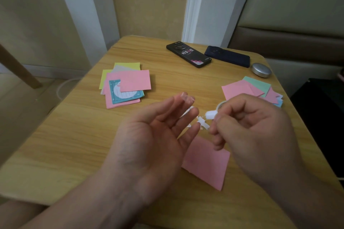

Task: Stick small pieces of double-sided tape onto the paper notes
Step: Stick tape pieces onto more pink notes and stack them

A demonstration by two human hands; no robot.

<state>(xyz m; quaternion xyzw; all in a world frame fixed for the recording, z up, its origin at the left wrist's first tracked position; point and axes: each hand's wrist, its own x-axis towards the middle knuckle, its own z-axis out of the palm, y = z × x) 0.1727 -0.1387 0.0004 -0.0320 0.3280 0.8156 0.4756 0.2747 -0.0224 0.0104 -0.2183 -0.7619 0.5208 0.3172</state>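
Light wooden table (74, 135): left hand (149, 135) open, right hand (251, 126) pinches small white tape piece (211, 114) by near pink paper note (206, 165). I judge that note not yet taped, task unfinished.

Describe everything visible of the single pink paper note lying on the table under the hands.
The pink rectangular paper note is thin and plain. It lies flat on the light wooden table, turned diagonally, one corner toward the camera. The left hand and right hand hide its far part; contact is unclear. No tape shows on it.
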